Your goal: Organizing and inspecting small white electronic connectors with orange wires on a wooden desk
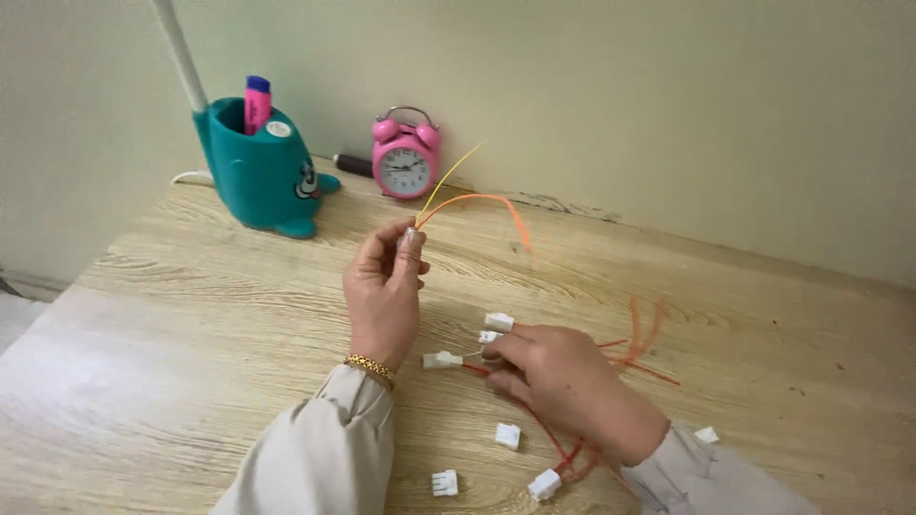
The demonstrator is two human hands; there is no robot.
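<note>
Nearest: 4 loose white plastic connectors on the wooden table point(191, 381), at point(445, 483), point(508, 436), point(545, 484) and point(707, 435), scattered within easy reach.

Far left: teal whale-shaped holder point(258, 172) with 1 pink marker point(256, 103), against the wall.

Centre: left hand point(384, 291), raised, thumb and fingers pinched narrow on 2 thin wires, 1 yellow point(450, 176) and 1 orange point(477, 198), lifted clear, apparently to keep them separate. Pink twin-bell alarm clock point(406, 160) behind.

Right: right hand point(563, 377), flat on the table, fingers closed lightly about orange leads point(641, 348) ending in white connectors point(442, 360), point(498, 321), seemingly pinning the bundle.
</note>
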